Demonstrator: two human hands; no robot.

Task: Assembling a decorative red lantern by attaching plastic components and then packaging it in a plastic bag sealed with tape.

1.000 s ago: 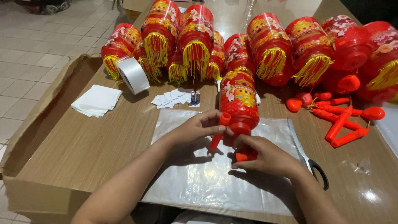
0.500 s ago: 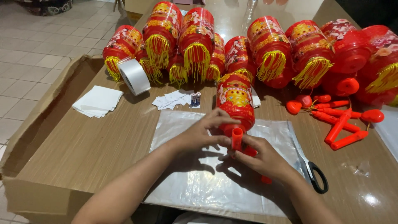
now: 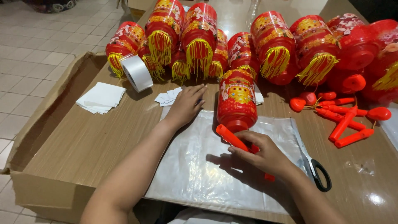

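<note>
The red cylindrical plastic lantern lies on the clear plastic sheet, now released by the left hand, which has reached open-fingered to the small white paper slips. The right hand keeps its closed grip on the red plastic handle stick at the lantern's base.

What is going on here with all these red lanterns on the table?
A person sits at a table covered with flattened cardboard. Their right hand grips an orange-red plastic handle at the base of a red lantern, which lies on a clear plastic sheet. Their left hand reaches towards small white paper slips. Finished lanterns with yellow tassels are piled behind, with loose handles, scissors and a roll of white tape nearby.
</note>
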